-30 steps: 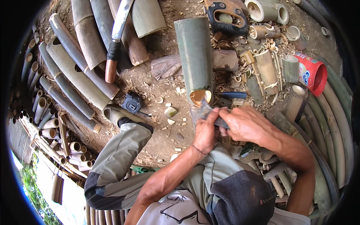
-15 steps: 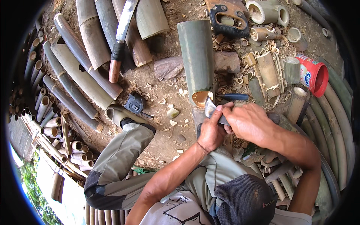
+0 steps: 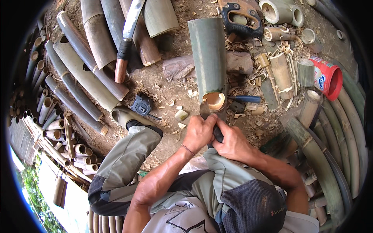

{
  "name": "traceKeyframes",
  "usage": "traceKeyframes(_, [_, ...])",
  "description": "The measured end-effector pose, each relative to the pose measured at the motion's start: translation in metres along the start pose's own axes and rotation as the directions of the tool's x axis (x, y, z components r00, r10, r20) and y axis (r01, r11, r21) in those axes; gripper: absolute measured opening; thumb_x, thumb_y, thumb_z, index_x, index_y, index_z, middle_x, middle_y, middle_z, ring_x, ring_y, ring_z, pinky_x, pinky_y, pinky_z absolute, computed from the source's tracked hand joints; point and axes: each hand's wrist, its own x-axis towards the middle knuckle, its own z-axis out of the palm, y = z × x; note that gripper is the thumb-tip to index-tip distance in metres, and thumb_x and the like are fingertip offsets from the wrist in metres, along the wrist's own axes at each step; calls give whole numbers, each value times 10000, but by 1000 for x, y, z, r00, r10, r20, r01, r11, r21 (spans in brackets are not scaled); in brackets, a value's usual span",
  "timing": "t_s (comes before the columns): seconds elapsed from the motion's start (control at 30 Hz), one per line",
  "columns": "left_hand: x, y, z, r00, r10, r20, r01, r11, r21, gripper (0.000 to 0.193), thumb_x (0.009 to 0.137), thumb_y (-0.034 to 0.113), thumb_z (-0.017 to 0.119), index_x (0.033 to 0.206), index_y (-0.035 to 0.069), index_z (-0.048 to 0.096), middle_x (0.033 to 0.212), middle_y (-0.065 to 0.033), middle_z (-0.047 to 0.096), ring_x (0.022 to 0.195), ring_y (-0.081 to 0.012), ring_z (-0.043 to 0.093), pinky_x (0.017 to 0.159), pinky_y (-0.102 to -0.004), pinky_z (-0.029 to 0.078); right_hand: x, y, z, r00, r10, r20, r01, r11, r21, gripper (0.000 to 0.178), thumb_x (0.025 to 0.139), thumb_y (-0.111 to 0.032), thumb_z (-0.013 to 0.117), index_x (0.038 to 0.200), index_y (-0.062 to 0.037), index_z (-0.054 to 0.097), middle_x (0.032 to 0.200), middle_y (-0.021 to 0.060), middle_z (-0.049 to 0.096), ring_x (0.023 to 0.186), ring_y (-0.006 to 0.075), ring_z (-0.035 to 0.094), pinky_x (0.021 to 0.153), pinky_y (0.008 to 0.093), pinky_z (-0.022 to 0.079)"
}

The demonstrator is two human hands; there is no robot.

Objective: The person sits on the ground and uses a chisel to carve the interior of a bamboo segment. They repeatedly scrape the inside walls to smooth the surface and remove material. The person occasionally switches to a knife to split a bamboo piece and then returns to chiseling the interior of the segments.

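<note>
A thick grey-green bamboo tube (image 3: 208,58) slopes toward me over a log. Near its close end an oval cut shows pale wood around an orange-brown hollow (image 3: 215,101). A knife with a dark blade (image 3: 204,110) touches the left rim of that cut. My right hand (image 3: 236,143) is wrapped round the knife's dark handle (image 3: 217,134). Pressed up beside it, my left hand (image 3: 200,131) is closed on the knife where blade and handle meet; its fingers partly hide the tool. Both hands are above my bent leg, just below the tube's near end.
The log (image 3: 178,68) lies crosswise beneath the tube. To the left are a machete (image 3: 125,50), a tape measure (image 3: 141,105) and split bamboo lengths (image 3: 83,73). A blue-handled tool (image 3: 244,99), handsaw (image 3: 243,19), red tub (image 3: 328,79), shavings and bamboo offcuts (image 3: 280,72) lie right.
Both hands have swung left and down, the right elbow dropping. The knife blade has moved from the cut's lower right to its left rim. The whole view has shifted slightly.
</note>
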Motion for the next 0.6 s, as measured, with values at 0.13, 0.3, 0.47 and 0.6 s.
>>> traceKeyframes(0.13, [5, 22, -21, 978, 199, 68, -207, 860, 467, 430, 894, 271, 527, 642, -60, 637, 567, -242, 595, 557, -354, 656, 568, -446, 521, 2, -2, 29, 983, -59, -173, 92, 977, 190, 356, 806, -131, 650, 1106, 4, 513, 774, 259, 639, 767, 459, 647, 660, 486, 517])
traceKeyframes(0.3, [0, 16, 3, 978, 41, 205, -32, 998, -47, 452, 956, 310, 483, 764, -60, 657, 597, -128, 639, 517, -191, 614, 525, -375, 498, -18, -2, -14, 990, -94, -104, 74, 981, -179, 502, 798, -108, 626, 1271, -35, 476, 901, 223, 667, 737, 407, 670, 669, 479, 553])
traceKeyframes(0.47, [8, 52, 42, 987, 106, 120, -76, 971, -229, 395, 959, 259, 493, 771, -62, 627, 604, -106, 613, 499, -169, 588, 489, -321, 474, 5, -13, -80, 998, -49, -30, 32, 905, -425, 227, 796, -66, 611, 1006, 14, 579, 830, 260, 642, 805, 455, 634, 701, 500, 507])
traceKeyframes(0.6, [13, 42, 42, 995, 22, 99, 37, 830, -557, 365, 968, 267, 489, 816, -27, 644, 616, -74, 613, 487, -163, 565, 461, -296, 440, 21, -45, -96, 984, -106, 140, 173, 725, -666, 188, 793, -65, 598, 962, 15, 598, 760, 238, 657, 712, 385, 673, 655, 483, 539])
